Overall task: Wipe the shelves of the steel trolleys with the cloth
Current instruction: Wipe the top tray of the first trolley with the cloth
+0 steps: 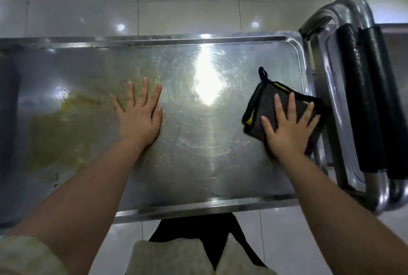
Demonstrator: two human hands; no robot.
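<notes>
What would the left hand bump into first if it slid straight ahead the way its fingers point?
Probably nothing until the raised far rim of the steel shelf. The left hand lies flat, fingers pointing away from the person over bare metal; the yellowish smear lies off to its left.

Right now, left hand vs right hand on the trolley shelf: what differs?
The left hand lies flat on bare steel; the right hand presses flat on the dark cloth. The left hand is mid-shelf, next to the yellowish smear; the right hand is at the end by the black-padded handle. Shared: both have straight, spread fingers and rest on the same shelf.
</notes>
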